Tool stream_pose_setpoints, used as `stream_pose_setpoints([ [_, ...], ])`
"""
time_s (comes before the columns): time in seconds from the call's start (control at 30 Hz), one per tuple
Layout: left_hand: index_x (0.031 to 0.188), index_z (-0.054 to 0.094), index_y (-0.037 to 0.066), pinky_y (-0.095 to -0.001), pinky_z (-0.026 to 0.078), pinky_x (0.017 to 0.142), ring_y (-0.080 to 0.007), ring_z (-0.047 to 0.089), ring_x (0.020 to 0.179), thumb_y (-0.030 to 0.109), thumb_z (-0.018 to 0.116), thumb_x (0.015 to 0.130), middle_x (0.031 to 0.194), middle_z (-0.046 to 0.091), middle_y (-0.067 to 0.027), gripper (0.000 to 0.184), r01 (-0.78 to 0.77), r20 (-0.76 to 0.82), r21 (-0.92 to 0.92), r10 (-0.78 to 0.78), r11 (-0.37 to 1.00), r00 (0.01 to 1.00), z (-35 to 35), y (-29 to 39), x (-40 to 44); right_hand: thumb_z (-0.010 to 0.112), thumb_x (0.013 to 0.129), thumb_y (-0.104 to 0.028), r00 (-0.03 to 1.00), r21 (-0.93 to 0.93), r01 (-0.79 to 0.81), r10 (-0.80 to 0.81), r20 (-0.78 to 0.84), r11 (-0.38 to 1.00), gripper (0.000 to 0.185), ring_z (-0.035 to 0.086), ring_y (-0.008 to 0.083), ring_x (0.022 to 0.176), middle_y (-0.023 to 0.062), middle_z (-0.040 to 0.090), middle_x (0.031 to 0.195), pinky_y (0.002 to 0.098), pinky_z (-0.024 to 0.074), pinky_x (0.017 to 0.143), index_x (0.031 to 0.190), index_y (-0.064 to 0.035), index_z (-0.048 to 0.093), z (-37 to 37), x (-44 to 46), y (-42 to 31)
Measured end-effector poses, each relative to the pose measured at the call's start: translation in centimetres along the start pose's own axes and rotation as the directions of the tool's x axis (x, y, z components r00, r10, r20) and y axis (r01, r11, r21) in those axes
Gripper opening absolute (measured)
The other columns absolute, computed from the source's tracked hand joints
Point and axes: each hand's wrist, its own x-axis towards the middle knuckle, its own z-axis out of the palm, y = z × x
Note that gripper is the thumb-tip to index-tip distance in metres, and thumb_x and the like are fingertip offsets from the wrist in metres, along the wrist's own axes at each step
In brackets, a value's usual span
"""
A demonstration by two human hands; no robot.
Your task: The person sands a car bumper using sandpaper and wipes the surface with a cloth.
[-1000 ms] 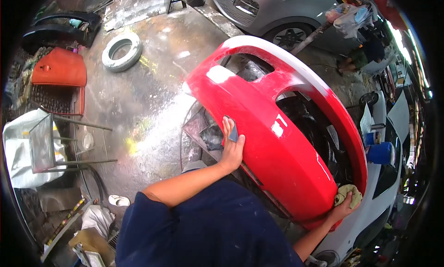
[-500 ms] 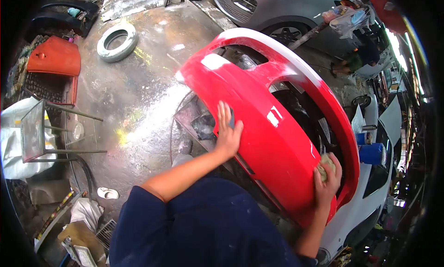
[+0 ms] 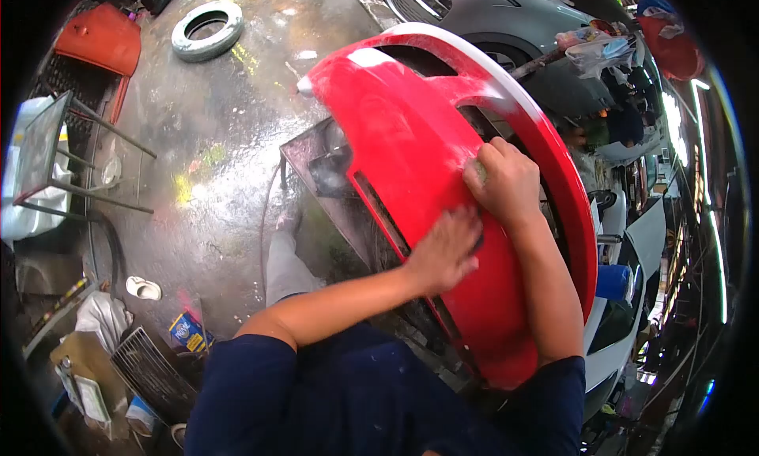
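Observation:
A red car bumper [image 3: 395, 152], with whitish patches along its far edge, lies in front of me on a support. My left hand [image 3: 447, 250], smeared by motion, presses nearly flat on its lower middle. A small dark grey piece [image 3: 480, 236], which looks like sandpaper, shows at the edge of the fingers. Just beyond it, my right hand [image 3: 507, 179] is closed around a crumpled pale yellow-green cloth [image 3: 474, 174], touching the bumper near its upper opening. Most of the cloth is hidden by the fingers.
A tyre [image 3: 207, 31] lies on the floor [image 3: 229, 100] beyond a metal-framed stand [image 3: 87, 191]. An orange panel [image 3: 99, 39] is at far left. A silver car [image 3: 474, 13] stands ahead; a white car [image 3: 613, 337] with a blue can [image 3: 614, 282] is at right. Another person [image 3: 624, 126] is behind.
My right hand has moved up and left along the bumper with the cloth. My left hand has slid down and right, close to it. The view has shifted.

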Motion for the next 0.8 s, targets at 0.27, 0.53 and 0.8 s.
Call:
stream_pose_setpoints([
  [0.27,0.154,0.033,-0.01,-0.0533,0.012,0.128,-0.047,0.02,0.155,0.031,0.045,0.107,0.163,0.027,-0.0329,0.064,0.33,-0.486,0.139,-0.226,0.934,0.844,-2.7,-4.6,8.7,0.069,0.092,-0.028,0.77,0.251,-0.619,0.639,0.004,0.744,0.026,0.066,0.039,0.08,0.0171,0.066,0.089,0.0478,0.0518,0.071,0.089,-0.0031,0.062,-5.3,-9.6,2.0],
  [0.53,0.161,0.026,-0.002,-0.0522,0.006,0.129,-0.0384,0.015,0.159,0.051,0.042,0.104,0.169,0.021,-0.0245,0.079,-0.306,0.006,0.312,0.32,0.899,0.947,4.5,4.9,-1.0,0.061,0.099,-0.037,0.367,0.131,-0.926,0.925,0.101,0.354,0.041,0.064,0.0471,0.1,0.0273,0.066,0.103,0.0508,0.0486,0.088,0.109,0.0026,0.063,-7.1,-22.4,4.3],
  [0.8,0.159,0.022,-0.009,-0.0553,0.011,0.128,-0.0475,0.013,0.156,0.034,0.045,0.106,0.166,0.016,-0.0345,0.071,0.193,-0.464,0.096,-0.128,0.977,0.877,-1.3,-5.3,7.0,0.058,0.1,-0.041,0.395,0.052,-0.919,0.917,0.055,0.392,0.042,0.063,0.0452,0.106,0.0255,0.066,0.111,0.0527,0.0484,0.09,0.113,-0.0007,0.061,-7.2,-22.9,3.8],
])
